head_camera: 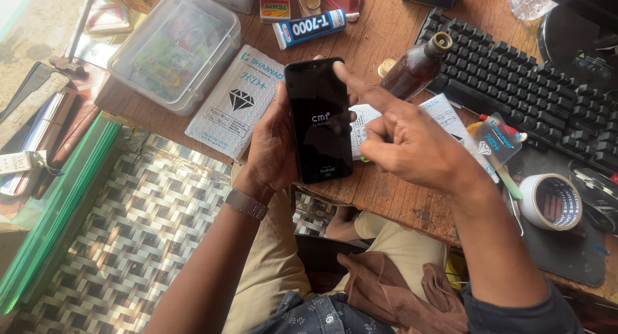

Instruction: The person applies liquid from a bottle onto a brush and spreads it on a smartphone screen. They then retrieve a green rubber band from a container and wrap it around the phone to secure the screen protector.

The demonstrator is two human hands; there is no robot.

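My left hand (269, 147) grips a black smartphone (318, 118) from its left side, screen up, above the front edge of a wooden desk (386, 186). The dark screen shows small light lettering. My right hand (405, 137) hovers just right of the phone, its index finger stretched out and touching the phone's top right corner, the other fingers curled. A metal watch band circles my left wrist.
On the desk lie a white padded envelope (235, 102), a clear plastic box (177, 44), a glue tube (309, 26), a brown glass bottle (415, 66), a black keyboard (528, 89) and a tape roll (550, 200). Woven flooring (148, 231) lies below at left.
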